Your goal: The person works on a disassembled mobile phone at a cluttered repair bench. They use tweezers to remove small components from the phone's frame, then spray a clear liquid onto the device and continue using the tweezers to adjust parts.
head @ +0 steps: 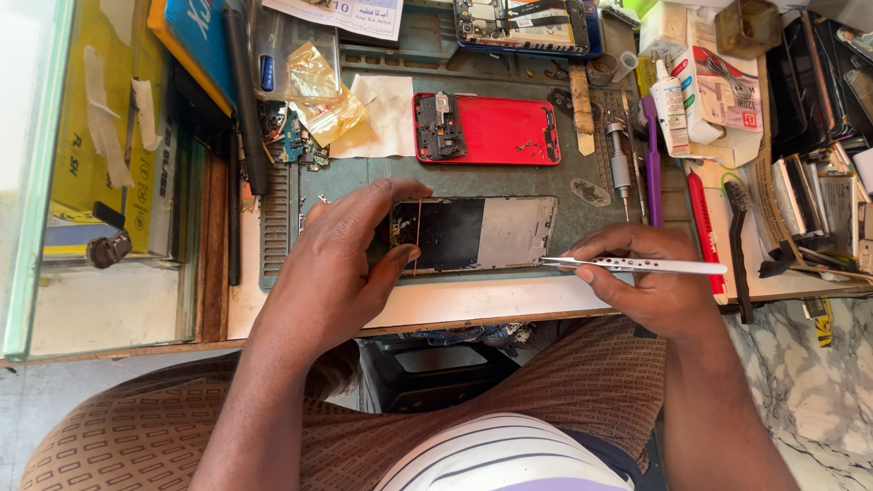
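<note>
left hand (341,264) pinches the left end of the open phone (473,234), thumb and forefinger closed on its edges. right hand (650,273) grips tweezers (637,265), tip at phone's right edge. phone lies on green mat (582,205), near edge. farther: red back cover (496,129).

Opened phone frame (473,234): rectangular, lying flat and lengthwise, interior up, dark left half, silvery right half, left end gripped. Tweezers (637,265): slim, silvery, held nearly level, tip at frame's lower right corner.
</note>
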